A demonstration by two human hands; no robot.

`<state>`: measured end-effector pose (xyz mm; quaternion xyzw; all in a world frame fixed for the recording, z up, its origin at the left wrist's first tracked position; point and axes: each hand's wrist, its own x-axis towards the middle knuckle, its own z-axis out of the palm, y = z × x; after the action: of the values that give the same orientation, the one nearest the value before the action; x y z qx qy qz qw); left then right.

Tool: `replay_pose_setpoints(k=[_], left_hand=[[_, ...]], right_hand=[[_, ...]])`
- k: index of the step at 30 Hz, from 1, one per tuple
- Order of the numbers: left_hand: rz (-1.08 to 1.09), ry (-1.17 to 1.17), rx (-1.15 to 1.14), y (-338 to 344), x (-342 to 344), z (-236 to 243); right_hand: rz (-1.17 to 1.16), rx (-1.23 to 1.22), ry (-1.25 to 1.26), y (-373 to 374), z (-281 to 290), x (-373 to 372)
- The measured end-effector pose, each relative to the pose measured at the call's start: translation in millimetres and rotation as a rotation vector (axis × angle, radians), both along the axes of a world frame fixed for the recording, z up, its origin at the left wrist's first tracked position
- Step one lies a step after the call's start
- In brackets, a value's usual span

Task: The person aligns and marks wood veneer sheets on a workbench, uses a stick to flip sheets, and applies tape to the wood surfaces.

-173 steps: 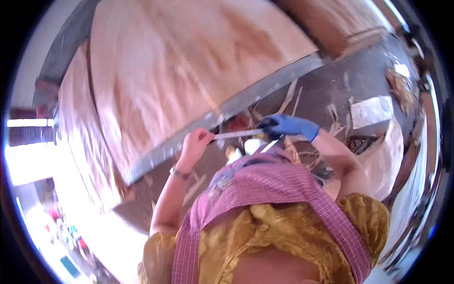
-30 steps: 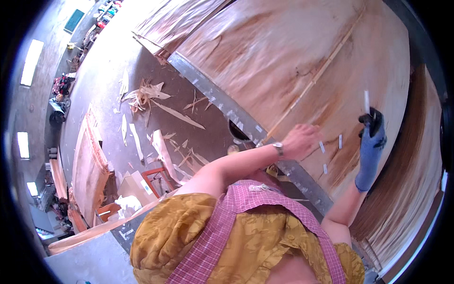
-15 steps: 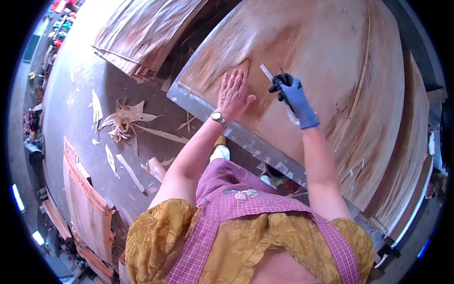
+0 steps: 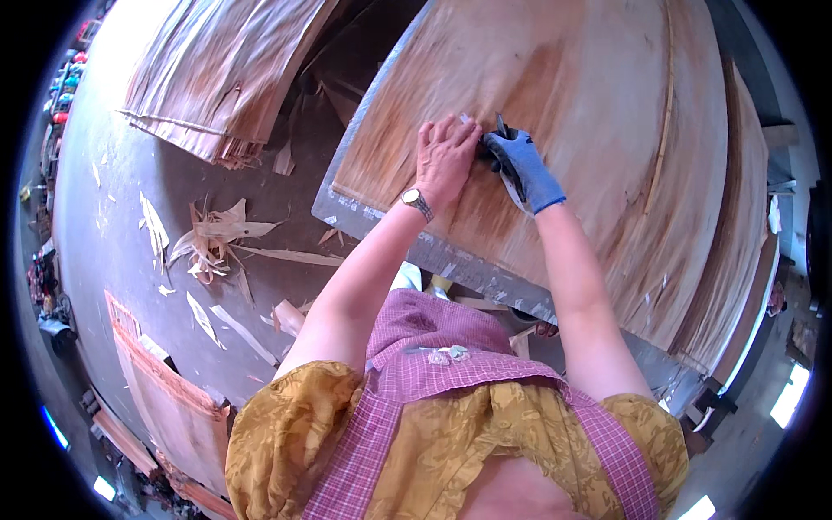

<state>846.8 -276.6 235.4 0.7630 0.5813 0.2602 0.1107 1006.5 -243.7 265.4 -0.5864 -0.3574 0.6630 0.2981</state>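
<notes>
Bare left hand (image 4: 445, 163) rests loosely spread on the wood sheet (image 4: 589, 139), gloved right hand (image 4: 523, 167) curled around a dark tool (image 4: 500, 125).

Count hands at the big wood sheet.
2: the bare left hand, on the wood sheet, and the gloved right hand just to its right, gripping a thin dark tool. No other hand shows.

The wood sheet (image 4: 581, 156) looks matt and streaky-grained, the blue glove (image 4: 535, 175) knitted cloth, the watch (image 4: 419, 204) shiny metal.
</notes>
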Motion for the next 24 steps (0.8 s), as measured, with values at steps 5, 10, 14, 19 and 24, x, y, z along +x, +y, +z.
replay_pose_setpoints(k=[5, 10, 14, 19, 24], left_hand=[[-0.064, 0.307, 0.005, -6, 9, -8], [-0.098, 0.198, -0.016, 1, 0, 1], [-0.071, -0.048, -0.094, -14, -25, 28], [0.02, -0.111, 0.017, -119, -9, 16], [-0.029, 0.134, -0.115, -145, 1, 14]], right_hand=[[0.351, 0.354, -0.683, 1, -14, 33], [0.169, 0.266, -0.572, -27, -1, 46], [0.229, -0.019, -0.103, -83, 3, 34], [0.166, 0.004, -0.104, -113, -15, 5], [0.227, 0.193, -0.237, -118, -36, 16]])
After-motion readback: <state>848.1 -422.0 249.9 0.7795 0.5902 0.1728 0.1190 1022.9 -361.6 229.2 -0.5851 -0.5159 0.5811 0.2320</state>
